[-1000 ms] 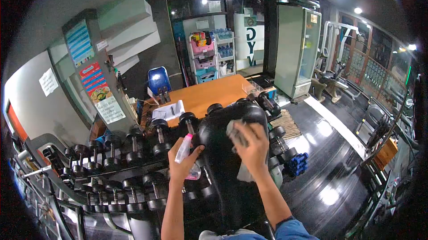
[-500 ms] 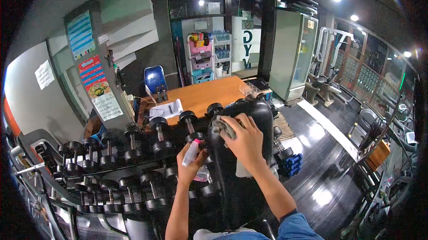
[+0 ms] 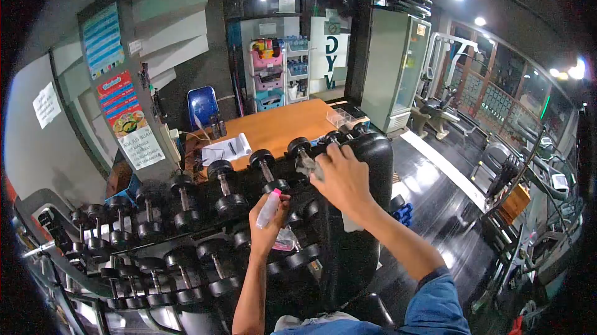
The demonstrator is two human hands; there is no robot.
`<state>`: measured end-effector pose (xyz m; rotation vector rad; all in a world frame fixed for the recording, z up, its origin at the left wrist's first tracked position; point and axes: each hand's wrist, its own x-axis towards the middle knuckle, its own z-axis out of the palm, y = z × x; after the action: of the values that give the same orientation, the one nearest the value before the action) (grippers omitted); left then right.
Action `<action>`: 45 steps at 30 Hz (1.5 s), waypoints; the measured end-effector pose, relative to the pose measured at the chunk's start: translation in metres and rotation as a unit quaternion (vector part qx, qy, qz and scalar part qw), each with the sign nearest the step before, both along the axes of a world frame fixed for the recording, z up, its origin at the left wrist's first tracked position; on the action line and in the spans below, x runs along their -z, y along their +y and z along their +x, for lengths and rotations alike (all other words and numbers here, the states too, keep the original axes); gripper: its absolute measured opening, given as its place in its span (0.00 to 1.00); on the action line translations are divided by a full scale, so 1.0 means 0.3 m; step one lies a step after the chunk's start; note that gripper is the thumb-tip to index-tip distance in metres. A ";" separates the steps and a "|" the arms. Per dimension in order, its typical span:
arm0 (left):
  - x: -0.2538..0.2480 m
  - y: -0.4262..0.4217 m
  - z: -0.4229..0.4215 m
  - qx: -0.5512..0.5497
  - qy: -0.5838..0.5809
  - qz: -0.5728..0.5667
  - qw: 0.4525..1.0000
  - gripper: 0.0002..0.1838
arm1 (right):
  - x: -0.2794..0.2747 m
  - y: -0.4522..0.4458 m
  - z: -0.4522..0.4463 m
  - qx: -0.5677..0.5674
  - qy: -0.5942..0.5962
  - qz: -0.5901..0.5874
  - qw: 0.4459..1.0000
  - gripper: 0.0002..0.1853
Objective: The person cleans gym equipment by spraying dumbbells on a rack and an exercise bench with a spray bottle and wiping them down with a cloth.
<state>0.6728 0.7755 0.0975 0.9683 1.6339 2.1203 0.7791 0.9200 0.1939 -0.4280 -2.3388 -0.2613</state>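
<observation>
My left hand [image 3: 268, 223] is wrapped round a small clear plastic bottle with a pink cap [image 3: 267, 209], held tilted in front of the dumbbell rack. My right hand [image 3: 342, 179] is closed on a crumpled grey cloth [image 3: 308, 166]. That cloth lies against a black dumbbell [image 3: 299, 148] on the upper tier, around its handle; exact contact is partly covered by my fingers. Beneath my right forearm stands a black padded bench [image 3: 357, 254], its upright back rising beside the rack. Another dumbbell [image 3: 266, 167] rests just beyond the bottle.
Two tiers of dumbbells [image 3: 184, 201] run off to the left. Behind them is an orange-brown desk [image 3: 280, 125] with a notebook [image 3: 227, 149] and a clear divided holder [image 3: 341, 118]. A glass-door fridge [image 3: 388, 74] and exercise machines [image 3: 438, 108] stand to the right.
My right hand and the cloth have shifted left relative to the bench back, from its edge onto the dumbbell. The view has turned slightly right. My left hand keeps the bottle.
</observation>
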 end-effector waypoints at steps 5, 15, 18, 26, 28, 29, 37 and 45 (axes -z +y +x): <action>-0.001 -0.012 -0.037 0.052 -0.006 0.000 0.999 0.09 | 0.068 -0.055 -0.026 0.039 -0.161 0.221 0.961 0.08; 0.060 -0.008 -0.085 0.100 -0.017 0.000 0.995 0.05 | -0.035 -0.009 0.029 0.005 -0.065 0.112 0.992 0.14; 0.078 0.000 -0.092 0.123 -0.010 0.014 0.992 0.04 | 0.039 -0.017 0.065 0.011 -0.039 0.059 0.997 0.17; 0.061 0.024 -0.091 0.149 0.009 -0.033 0.988 0.04 | 0.198 -0.042 0.162 -0.051 -0.078 0.099 0.991 0.13; 0.068 0.032 -0.092 0.158 0.033 -0.022 0.987 0.04 | 0.115 -0.045 0.158 0.004 -0.005 0.069 0.998 0.16; 0.065 0.035 -0.087 0.167 0.016 -0.035 0.985 0.05 | 0.080 -0.036 0.153 0.056 0.067 0.042 0.995 0.19; 0.071 0.070 -0.071 0.162 0.047 -0.027 0.985 0.06 | 0.252 -0.022 0.155 -0.082 -0.041 0.093 0.991 0.23; 0.047 0.087 -0.051 0.198 -0.002 -0.003 0.980 0.08 | 0.090 0.107 0.165 0.004 0.221 -0.111 0.969 0.23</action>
<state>0.6575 0.8017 0.0834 1.1724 1.3108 1.8449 0.8284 0.9521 0.1669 -0.5418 -1.9321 0.0896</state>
